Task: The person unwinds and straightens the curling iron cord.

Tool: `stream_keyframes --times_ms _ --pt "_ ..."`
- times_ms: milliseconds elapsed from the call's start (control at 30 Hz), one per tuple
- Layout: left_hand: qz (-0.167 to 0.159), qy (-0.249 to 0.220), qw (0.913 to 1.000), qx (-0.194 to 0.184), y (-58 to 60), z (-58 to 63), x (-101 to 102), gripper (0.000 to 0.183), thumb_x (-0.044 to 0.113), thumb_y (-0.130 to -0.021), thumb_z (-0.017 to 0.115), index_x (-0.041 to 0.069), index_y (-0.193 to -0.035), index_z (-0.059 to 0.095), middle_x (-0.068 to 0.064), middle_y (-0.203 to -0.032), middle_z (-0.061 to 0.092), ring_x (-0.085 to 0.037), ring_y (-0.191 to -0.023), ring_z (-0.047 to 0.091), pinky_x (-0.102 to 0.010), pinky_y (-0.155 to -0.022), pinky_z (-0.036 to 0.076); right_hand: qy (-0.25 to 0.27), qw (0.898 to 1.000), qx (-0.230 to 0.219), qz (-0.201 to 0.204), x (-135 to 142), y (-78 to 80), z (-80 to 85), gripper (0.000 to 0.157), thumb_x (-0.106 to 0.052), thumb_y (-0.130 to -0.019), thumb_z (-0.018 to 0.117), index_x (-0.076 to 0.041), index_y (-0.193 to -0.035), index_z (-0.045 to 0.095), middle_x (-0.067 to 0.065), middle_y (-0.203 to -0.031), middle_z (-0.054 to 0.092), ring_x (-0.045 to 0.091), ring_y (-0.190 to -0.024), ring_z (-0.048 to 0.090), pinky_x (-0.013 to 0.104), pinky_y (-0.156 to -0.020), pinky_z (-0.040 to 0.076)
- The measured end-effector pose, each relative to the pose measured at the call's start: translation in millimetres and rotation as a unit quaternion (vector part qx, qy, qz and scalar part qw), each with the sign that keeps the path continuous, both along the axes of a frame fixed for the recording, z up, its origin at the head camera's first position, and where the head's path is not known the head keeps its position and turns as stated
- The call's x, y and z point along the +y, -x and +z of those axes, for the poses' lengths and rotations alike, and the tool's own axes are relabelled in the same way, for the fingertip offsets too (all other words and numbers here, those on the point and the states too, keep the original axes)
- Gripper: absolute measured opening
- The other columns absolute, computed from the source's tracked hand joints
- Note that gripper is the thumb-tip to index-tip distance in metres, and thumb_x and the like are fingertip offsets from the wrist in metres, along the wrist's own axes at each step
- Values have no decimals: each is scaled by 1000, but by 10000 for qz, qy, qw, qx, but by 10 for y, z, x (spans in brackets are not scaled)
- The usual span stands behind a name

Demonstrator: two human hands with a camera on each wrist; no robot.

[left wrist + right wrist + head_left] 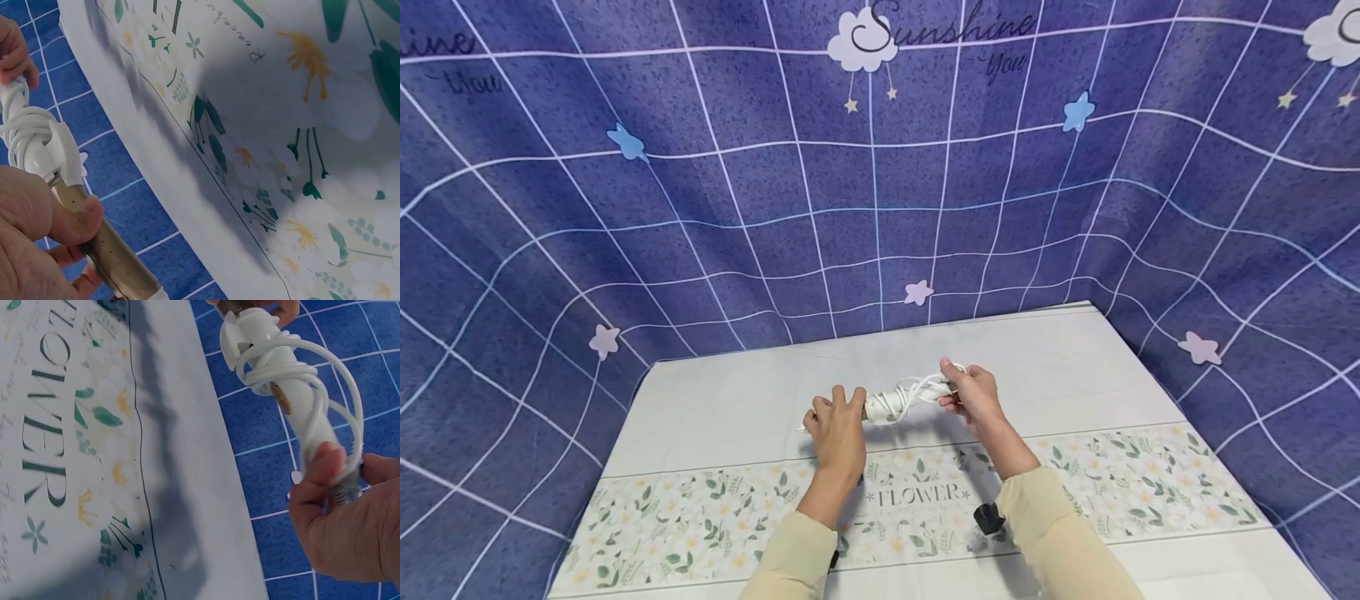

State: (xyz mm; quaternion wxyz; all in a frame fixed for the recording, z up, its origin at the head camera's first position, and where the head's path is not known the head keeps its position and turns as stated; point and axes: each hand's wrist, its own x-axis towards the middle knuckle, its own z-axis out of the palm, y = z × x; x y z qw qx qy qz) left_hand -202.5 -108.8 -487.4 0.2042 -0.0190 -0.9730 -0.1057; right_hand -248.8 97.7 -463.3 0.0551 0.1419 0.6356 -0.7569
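A white curling iron with a gold-brown barrel is held up over the table between both hands. Its white cord winds in loose loops about the handle. My left hand grips the barrel, thumb laid along it near the clamp lever. At the handle's other end, my right hand pinches the handle and cord near a grey ribbed piece of the cord. The palm of the left hand hides part of the barrel in the head view.
Beneath the hands lies a white table cover with a flowered band lettered FLOWER. A blue gridded curtain with stars and clouds surrounds the table at the back and sides. A black device sits at the right wrist.
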Motion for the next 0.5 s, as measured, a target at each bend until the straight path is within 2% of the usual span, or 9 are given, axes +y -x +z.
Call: stream_keyframes --times_ms 100,233,333,500 --pt "18 15 10000 5 -6 -15 1 43 -11 -79 69 17 -111 62 -12 -99 51 -36 -92 44 -59 -86 35 -308 9995 0 33 -9 5 -8 33 -30 -93 62 -2 -93 46 7 -70 55 12 -46 59 22 -45 49" --pt "27 17 10000 -34 -9 -44 1 45 -10 -77 70 17 -113 62 -12 -100 52 -35 -93 45 -59 -86 35 -510 9986 153 -74 -34 0 -31 35 -26 -94 63 2 -108 48 9 -78 55 13 -47 60 23 -46 50" --pt "56 17 10000 -50 -3 -56 -4 45 -9 -78 70 17 -114 63 -12 -101 52 -35 -93 44 -60 -87 34 -474 9986 211 -108 -58 -6 -38 38 -23 -93 64 3 -115 48 10 -81 56 14 -49 62 24 -48 52" --pt "77 99 9999 -79 6 -43 -1 46 -10 -78 70 17 -114 62 -12 -103 52 -35 -94 45 -61 -88 34 -248 9995 175 -108 -77 -1 -44 41 -26 -92 65 3 -113 45 10 -80 56 14 -50 63 25 -50 53"
